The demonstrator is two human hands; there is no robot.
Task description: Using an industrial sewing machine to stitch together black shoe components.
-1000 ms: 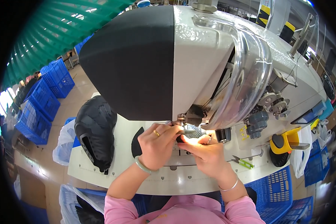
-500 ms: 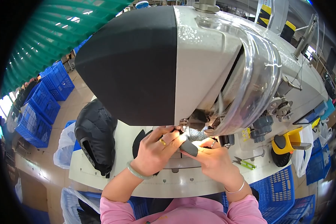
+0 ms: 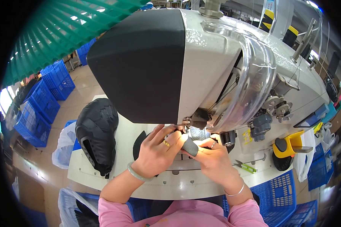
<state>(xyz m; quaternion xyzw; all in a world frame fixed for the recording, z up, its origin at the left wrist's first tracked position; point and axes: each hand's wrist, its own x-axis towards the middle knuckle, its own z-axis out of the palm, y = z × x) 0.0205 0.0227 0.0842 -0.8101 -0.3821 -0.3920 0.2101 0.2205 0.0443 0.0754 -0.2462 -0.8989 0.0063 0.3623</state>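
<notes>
Under the head of a large white and black sewing machine (image 3: 212,56), both of my hands pinch a small dark grey fabric piece (image 3: 190,147). My left hand (image 3: 161,149) is closed on its left side, fingertips close to the needle area. My right hand (image 3: 216,159) grips the right edge, thumb on the fabric. The needle itself is hidden behind fingers and machine parts. Left of my left hand, a black curved piece (image 3: 139,145) lies on the table. A stack of black padded pieces (image 3: 96,136) sits farther left.
Green thread snips (image 3: 247,167) lie on the white table (image 3: 140,191) to the right. Beyond them stands a yellow holder (image 3: 290,143). Blue crates (image 3: 34,125) line the floor at left, and another blue crate (image 3: 274,195) is below the table's right edge. A green corrugated sheet (image 3: 64,34) hangs upper left.
The fabric piece has turned slightly between my fingers, showing more of its textured face. Both hands stay closed on it near the needle area. The whole view has shifted a little.
</notes>
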